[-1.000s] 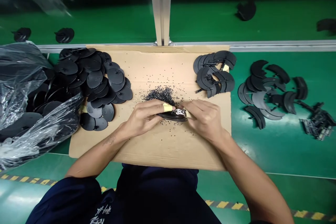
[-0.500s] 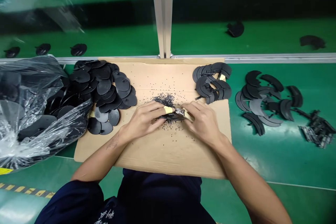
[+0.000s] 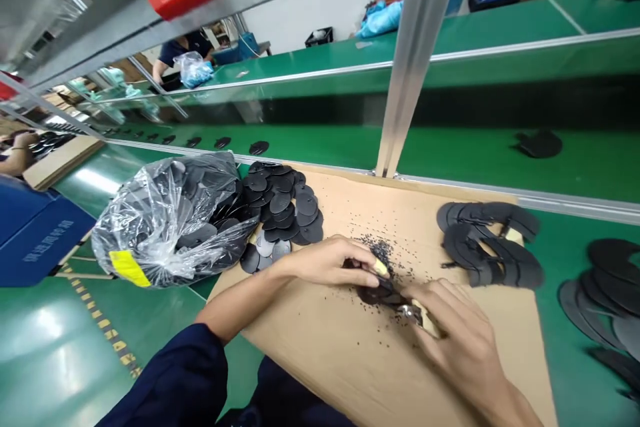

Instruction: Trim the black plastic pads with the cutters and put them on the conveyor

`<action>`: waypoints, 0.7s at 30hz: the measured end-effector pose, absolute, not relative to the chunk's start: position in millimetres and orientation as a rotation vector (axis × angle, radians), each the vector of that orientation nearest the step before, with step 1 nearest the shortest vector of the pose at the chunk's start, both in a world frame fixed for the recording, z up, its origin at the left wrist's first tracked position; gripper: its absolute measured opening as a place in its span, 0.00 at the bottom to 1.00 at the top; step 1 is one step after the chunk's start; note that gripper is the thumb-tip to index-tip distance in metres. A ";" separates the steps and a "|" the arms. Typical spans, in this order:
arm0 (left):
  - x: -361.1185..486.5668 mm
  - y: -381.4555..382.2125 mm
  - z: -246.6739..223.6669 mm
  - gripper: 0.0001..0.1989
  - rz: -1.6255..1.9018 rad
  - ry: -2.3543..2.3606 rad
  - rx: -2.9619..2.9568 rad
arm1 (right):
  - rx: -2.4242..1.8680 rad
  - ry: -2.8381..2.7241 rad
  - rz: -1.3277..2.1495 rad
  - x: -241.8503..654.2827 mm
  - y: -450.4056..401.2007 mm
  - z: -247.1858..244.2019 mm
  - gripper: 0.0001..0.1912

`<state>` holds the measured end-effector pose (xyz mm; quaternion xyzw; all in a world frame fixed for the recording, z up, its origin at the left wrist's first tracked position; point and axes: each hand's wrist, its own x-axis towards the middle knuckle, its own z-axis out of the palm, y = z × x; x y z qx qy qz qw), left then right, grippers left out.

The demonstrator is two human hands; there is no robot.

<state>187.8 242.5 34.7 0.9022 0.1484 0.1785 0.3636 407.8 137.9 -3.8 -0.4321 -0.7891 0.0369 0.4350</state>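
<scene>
A dark disc-like part (image 3: 373, 295) is pinched in my left hand (image 3: 337, 261), which has a yellow covering on one finger. Wrapped round a small metal hand tool (image 3: 410, 311) with pale handles is my right hand (image 3: 457, 333). The tool's head lies close to the right side of the dark part; whether they touch is unclear. Tiny black bits (image 3: 383, 250) are scattered on the cardboard sheet (image 3: 320, 353) around and behind my hands.
Black discs (image 3: 280, 202) lie piled at the left beside a clear plastic bag (image 3: 170, 220) of parts. Curved black parts (image 3: 490, 243) lie at the right. A metal post (image 3: 410, 60) rises behind the cardboard. Another person (image 3: 185, 50) is across the line.
The view has swung to the left and up, bringing in the red bin, the blue box and other people. My right hand and the tool have drawn slightly back from the left hand.
</scene>
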 end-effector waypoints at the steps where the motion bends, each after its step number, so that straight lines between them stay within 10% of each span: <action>1: 187.2 247.8 39.5 0.07 0.396 0.347 2.358 | -1.071 -1.988 0.043 407.5 137.3 -4.9 0.12; 12: 165.1 427.1 56.1 0.10 0.237 1.603 2.593 | -1.411 -2.007 -0.074 407.1 134.3 -12.9 0.05; 21: 162.4 430.3 71.7 0.12 0.093 1.594 2.526 | -1.541 -2.024 0.036 397.9 121.2 -19.3 0.05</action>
